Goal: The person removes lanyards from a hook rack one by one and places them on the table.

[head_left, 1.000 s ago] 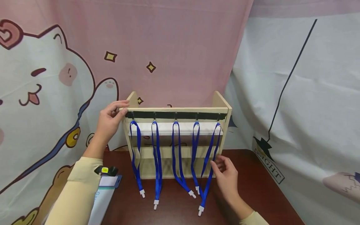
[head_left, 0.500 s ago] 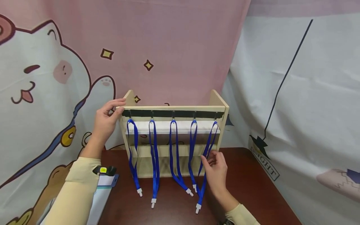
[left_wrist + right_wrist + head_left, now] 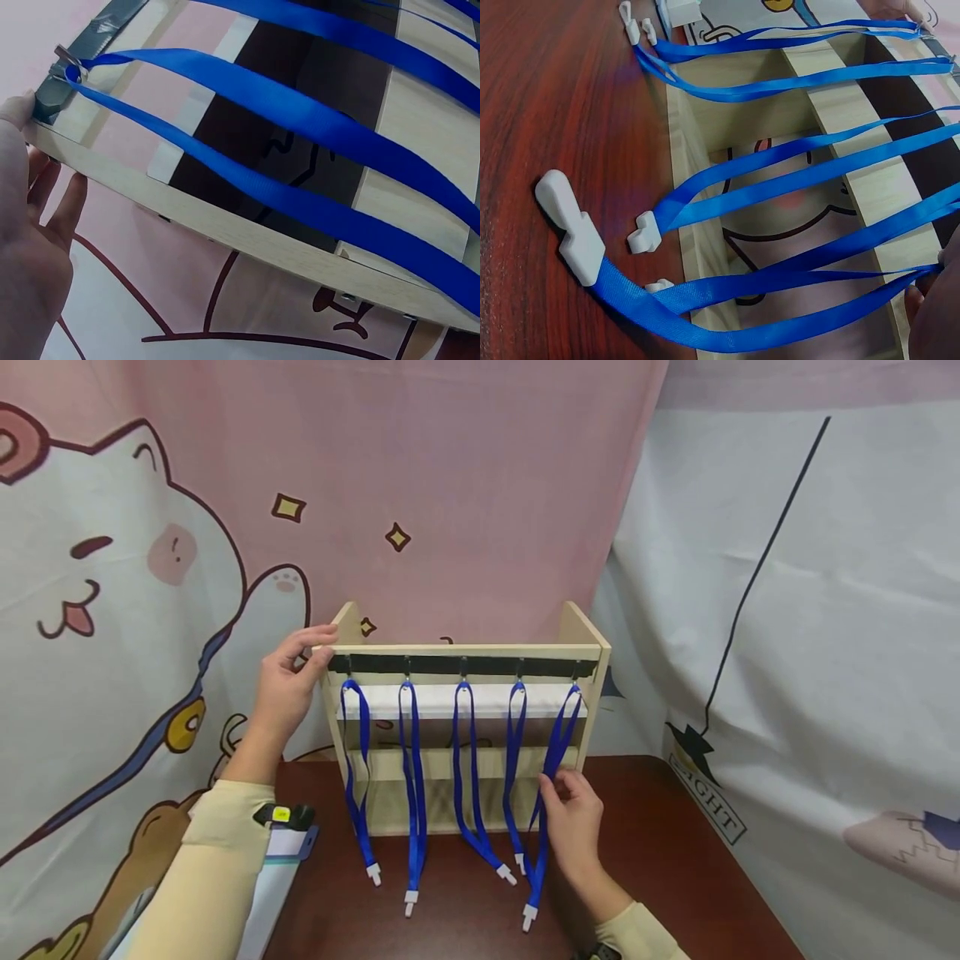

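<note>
A light wooden rack point(image 3: 480, 651) stands upright on the table, with a dark strip of hooks along its front top bar. My left hand point(image 3: 287, 685) grips its upper left corner, thumb in front and fingers at the side in the left wrist view. Several blue lanyards point(image 3: 414, 760) with white plastic clips hang from the hooks. At the far right, my right hand point(image 3: 576, 818) pinches the straps of the last lanyard point(image 3: 558, 739) about midway down; its white clip point(image 3: 581, 244) lies on the tabletop. That lanyard crosses the lower end of its neighbour point(image 3: 862, 240).
The dark red-brown table point(image 3: 645, 860) reaches out to the right of the rack. A white and blue flat packet point(image 3: 273, 885) lies under my left forearm. Printed cloth point(image 3: 487, 485) hangs close behind and on both sides.
My right hand has moved left onto the rightmost lanyard and taken hold of it, drawing its two straps together. My left hand keeps its hold on the rack's corner.
</note>
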The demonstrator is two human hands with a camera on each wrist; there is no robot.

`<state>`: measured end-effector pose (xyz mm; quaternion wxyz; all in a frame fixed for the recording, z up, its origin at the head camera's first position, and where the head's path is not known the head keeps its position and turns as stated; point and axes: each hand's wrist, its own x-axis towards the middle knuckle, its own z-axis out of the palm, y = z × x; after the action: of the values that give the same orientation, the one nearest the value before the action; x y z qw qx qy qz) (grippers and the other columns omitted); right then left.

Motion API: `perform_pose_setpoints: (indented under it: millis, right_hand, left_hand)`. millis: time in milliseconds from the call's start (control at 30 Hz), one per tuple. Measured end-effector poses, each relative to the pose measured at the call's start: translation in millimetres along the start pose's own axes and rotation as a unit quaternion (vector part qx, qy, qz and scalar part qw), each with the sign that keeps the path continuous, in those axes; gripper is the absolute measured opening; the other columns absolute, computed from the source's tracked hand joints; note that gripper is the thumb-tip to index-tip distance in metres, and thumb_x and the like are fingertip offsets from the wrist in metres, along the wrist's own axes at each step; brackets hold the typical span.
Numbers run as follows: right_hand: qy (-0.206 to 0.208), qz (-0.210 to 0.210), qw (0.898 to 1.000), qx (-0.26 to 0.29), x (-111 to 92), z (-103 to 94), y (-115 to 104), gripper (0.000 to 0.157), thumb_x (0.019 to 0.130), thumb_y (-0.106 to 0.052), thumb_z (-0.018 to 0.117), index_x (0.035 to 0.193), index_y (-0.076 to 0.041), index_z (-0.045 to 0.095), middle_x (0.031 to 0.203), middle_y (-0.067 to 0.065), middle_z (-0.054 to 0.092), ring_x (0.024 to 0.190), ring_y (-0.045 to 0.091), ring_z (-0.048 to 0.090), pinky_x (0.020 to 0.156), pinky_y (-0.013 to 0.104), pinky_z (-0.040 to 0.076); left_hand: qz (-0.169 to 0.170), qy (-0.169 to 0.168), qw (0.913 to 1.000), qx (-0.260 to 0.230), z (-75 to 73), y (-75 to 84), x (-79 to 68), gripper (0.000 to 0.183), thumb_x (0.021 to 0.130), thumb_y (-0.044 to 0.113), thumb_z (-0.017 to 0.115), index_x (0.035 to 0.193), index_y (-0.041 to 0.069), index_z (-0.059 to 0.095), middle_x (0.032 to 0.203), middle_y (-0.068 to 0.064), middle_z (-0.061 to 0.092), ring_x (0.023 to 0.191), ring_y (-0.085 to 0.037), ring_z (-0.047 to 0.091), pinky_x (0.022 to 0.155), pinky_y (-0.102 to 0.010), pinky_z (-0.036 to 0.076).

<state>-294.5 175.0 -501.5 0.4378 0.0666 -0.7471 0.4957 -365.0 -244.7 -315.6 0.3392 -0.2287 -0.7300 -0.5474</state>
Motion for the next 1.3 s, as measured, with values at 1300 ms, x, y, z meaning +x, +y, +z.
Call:
perform_pose_setpoints:
  millis: [1300]
  right_hand:
    - [0.002,0.055,0.991,0.125,72,-39.1,-53,0.006,0.1,0.0,0.081,0.097,0.004,0.08,0.092,0.012,0.081,0.079,0.009,0.073,0.072,0.016,0.06]
  left_hand:
    - [0.034,0.035,0.9981,-0.037,9.2,-10.6,-2.0,0.018,0.11,0.007,0.069,0.123,-0.004,0.076,0.147,-0.011,0.07,0.141,-0.018,0.059,0.098,-0.019,0.057]
